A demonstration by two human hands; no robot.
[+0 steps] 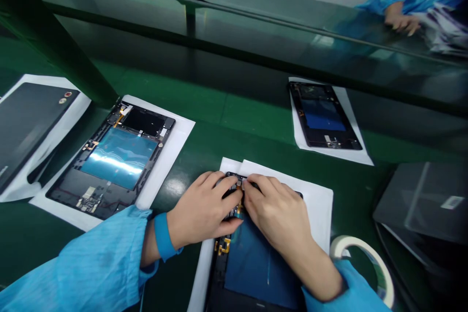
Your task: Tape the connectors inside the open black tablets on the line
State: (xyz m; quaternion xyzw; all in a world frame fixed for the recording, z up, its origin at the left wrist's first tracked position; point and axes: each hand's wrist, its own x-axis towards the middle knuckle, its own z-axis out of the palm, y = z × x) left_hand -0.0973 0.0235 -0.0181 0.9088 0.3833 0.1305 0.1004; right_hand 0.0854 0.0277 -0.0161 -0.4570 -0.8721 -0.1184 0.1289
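An opened tablet with a blue inner panel lies on white sheets in front of me, its top end under both hands. My left hand rests over its upper left edge, fingers bent and thumb apart from the forefinger. Between that thumb and forefinger runs an orange flex cable. At the same top corner my right hand has thumb and forefinger pinched together. Whatever they grip is too small and covered to make out. Another orange flex piece shows at the left edge.
To the left lie another opened tablet and a dark tablet cover on white sheets. A third opened tablet lies far right. A tape roll and grey panel sit nearby. Behind the glass divider shows a co-worker's hand.
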